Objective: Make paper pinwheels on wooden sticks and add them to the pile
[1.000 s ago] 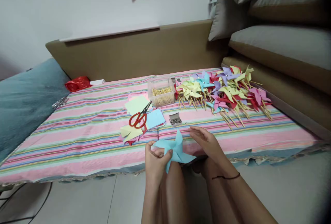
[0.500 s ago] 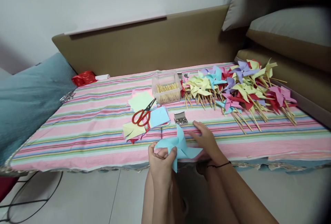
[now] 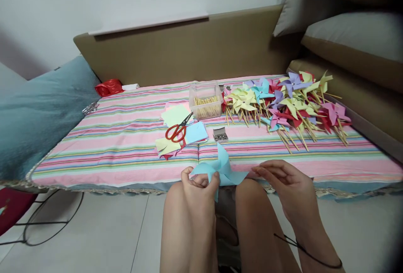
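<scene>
A light-blue paper pinwheel (image 3: 218,171) is pinched at its middle by my left hand (image 3: 201,189), thumb on top and fingers beneath. Just right of its blade tip, my right hand (image 3: 285,185) is closed in a pinch; whatever sits between thumb and fingertips is too small to make out. Beyond the pinwheel stands a small open box of metal fasteners (image 3: 220,135). Red-handled scissors (image 3: 178,131) lie across blue paper squares (image 3: 195,132) and pale green sheets (image 3: 176,115). Folded yellow paper pieces (image 3: 168,145) are nearer me.
A clear plastic container (image 3: 205,107) of short wooden sticks stands behind the fastener box. Finished pinwheels (image 3: 296,107) on sticks are heaped at the right. Striped cloth (image 3: 103,147) covers the seat. A teal cushion (image 3: 47,113) and a red plastic bundle (image 3: 109,87) lie left.
My right hand has drawn back from beside the fastener box toward me and right, its spread fingers now pinched together. My left hand still holds the pinwheel. The view has shifted slightly.
</scene>
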